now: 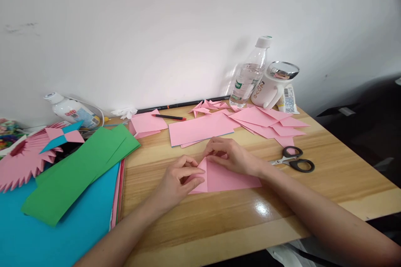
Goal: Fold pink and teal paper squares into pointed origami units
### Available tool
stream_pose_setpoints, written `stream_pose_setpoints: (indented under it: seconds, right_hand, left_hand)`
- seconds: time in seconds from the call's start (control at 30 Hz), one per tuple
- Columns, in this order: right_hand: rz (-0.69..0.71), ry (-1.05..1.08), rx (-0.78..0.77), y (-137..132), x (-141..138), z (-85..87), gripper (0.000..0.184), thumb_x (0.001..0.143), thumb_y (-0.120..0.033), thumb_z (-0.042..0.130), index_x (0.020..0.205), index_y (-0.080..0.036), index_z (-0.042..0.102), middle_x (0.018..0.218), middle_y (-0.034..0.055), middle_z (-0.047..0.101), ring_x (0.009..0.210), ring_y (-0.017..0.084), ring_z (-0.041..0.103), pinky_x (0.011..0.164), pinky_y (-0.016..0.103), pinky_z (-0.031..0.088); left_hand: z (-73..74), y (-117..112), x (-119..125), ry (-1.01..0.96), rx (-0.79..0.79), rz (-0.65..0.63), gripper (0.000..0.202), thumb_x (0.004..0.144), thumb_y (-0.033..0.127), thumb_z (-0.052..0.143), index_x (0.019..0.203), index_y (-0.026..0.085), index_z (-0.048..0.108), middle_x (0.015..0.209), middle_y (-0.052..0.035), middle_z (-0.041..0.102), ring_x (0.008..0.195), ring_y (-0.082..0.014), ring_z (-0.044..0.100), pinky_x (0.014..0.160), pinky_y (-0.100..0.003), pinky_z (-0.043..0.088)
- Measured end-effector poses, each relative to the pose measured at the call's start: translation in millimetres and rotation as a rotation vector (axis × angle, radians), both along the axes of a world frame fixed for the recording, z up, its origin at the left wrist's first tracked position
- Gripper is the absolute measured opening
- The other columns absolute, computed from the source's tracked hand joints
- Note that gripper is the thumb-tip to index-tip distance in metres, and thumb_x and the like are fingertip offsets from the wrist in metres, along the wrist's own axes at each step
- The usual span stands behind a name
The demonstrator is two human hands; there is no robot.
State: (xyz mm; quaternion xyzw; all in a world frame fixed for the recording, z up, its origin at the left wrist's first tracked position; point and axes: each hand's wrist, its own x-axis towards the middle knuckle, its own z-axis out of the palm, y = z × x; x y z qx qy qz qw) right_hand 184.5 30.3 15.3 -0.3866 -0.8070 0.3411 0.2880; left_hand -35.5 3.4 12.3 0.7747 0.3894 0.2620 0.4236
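Note:
A sheet of pink paper lies on the wooden table in front of me, its left end folded over into a pointed flap. My left hand grips that flap, thumb and fingers closed on it. At the fold's upper tip, my right hand pinches the same paper with bent fingers, its forearm crossing above the sheet's right part. Just behind my hands rest flat pink strips. Black-handled scissors lie right of my right hand.
Green sheets overlap a blue sheet stack at left, near a pink pleated paper piece. Folded pink papers, a water bottle and a white mug stand or lie toward the wall. A dark pencil rests behind.

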Motion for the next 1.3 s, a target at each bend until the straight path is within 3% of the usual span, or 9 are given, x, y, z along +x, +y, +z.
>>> stream_pose_setpoints:
  seconds: [0.17,0.3,0.5,0.67,0.8,0.97,1.03,1.17,1.3]
  right_hand:
    - [0.118,0.002,-0.252,-5.2,-3.7,1.6,0.017,0.085,-0.03,0.059,0.093,-0.015,0.064,0.069,-0.0006,0.063,0.058,0.009,0.053,0.054,0.02,0.041]
    - [0.169,0.028,-0.358,-8.4,-7.9,-1.4,0.02,0.081,-0.034,0.064,0.085,-0.015,0.065,0.069,-0.0012,0.063,0.059,0.009,0.052,0.054,0.019,0.04]
    - [0.102,-0.104,-0.188,-8.9,-9.1,-2.6,0.015,0.074,-0.03,0.071,0.072,-0.017,0.065,0.059,-0.0051,0.056,0.054,0.007,0.046,0.049,0.019,0.032]
    - [0.09,-0.159,-0.135,-11.1,-11.2,-1.4,0.015,0.077,-0.031,0.07,0.075,-0.017,0.064,0.062,-0.0039,0.057,0.055,0.008,0.047,0.051,0.019,0.032]
    - [0.027,-0.305,-0.012,-14.4,-15.8,1.2,0.02,0.074,-0.031,0.074,0.085,-0.018,0.063,0.082,0.0009,0.06,0.065,0.011,0.053,0.058,0.022,0.036]
    - [0.016,-0.324,-0.038,-15.1,-15.5,5.6,0.041,0.072,-0.031,0.076,0.107,-0.022,0.057,0.105,0.0052,0.054,0.077,0.015,0.057,0.065,0.026,0.045]
    - [0.054,-0.266,-0.047,-13.8,-12.6,4.9,0.039,0.077,-0.035,0.072,0.112,-0.025,0.056,0.11,0.0055,0.051,0.076,0.014,0.057,0.066,0.027,0.047]
    - [0.078,-0.161,-0.083,-11.8,-8.2,0.4,0.019,0.087,-0.035,0.059,0.103,-0.024,0.061,0.111,0.005,0.053,0.071,0.011,0.055,0.064,0.025,0.046]
    - [0.039,-0.181,-0.09,-12.8,-9.3,-0.7,0.015,0.082,-0.027,0.066,0.094,-0.021,0.06,0.1,0.0025,0.057,0.071,0.012,0.054,0.062,0.023,0.043]
  left_hand:
    - [-4.0,-2.0,0.2,0.05,0.084,-0.011,0.022,0.09,0.026,0.05,0.088,0.019,0.071,0.089,-0.0044,0.052,0.077,-0.0131,0.051,0.063,-0.023,0.04]
    - [-0.7,1.3,-2.6,0.112,0.055,-0.064,0.026,0.091,0.03,0.049,0.081,0.018,0.07,0.082,-0.0021,0.046,0.073,-0.0124,0.048,0.063,-0.023,0.039]
    - [7.6,9.2,-8.7,0.107,-0.078,-0.141,0.02,0.087,0.032,0.056,0.091,0.021,0.072,0.089,-0.0029,0.049,0.079,-0.0139,0.051,0.066,-0.023,0.041]
    - [0.4,8.0,-9.0,0.089,0.014,-0.139,0.012,0.08,0.03,0.067,0.081,0.02,0.072,0.09,-0.0033,0.052,0.078,-0.0148,0.052,0.065,-0.025,0.042]
    - [-2.4,11.0,-12.3,0.042,-0.025,-0.134,0.014,0.077,0.029,0.07,0.09,0.023,0.074,0.094,-0.0041,0.056,0.078,-0.0144,0.056,0.063,-0.025,0.044]
    - [4.8,18.0,-16.1,-0.027,-0.102,-0.154,0.021,0.076,0.031,0.071,0.096,0.024,0.074,0.108,-0.0078,0.065,0.1,-0.0218,0.06,0.084,-0.034,0.049]
    - [7.1,19.2,-16.4,-0.012,-0.113,-0.146,0.029,0.074,0.035,0.074,0.101,0.025,0.073,0.111,-0.008,0.066,0.102,-0.0229,0.059,0.088,-0.036,0.048]
    - [6.6,17.1,-15.5,0.038,-0.083,-0.171,0.023,0.072,0.037,0.075,0.09,0.023,0.075,0.098,-0.0056,0.063,0.085,-0.0175,0.059,0.075,-0.028,0.048]
    - [3.8,14.2,-14.6,0.048,-0.075,-0.212,0.022,0.071,0.032,0.077,0.091,0.023,0.074,0.086,-0.0017,0.06,0.078,-0.0147,0.055,0.069,-0.024,0.044]
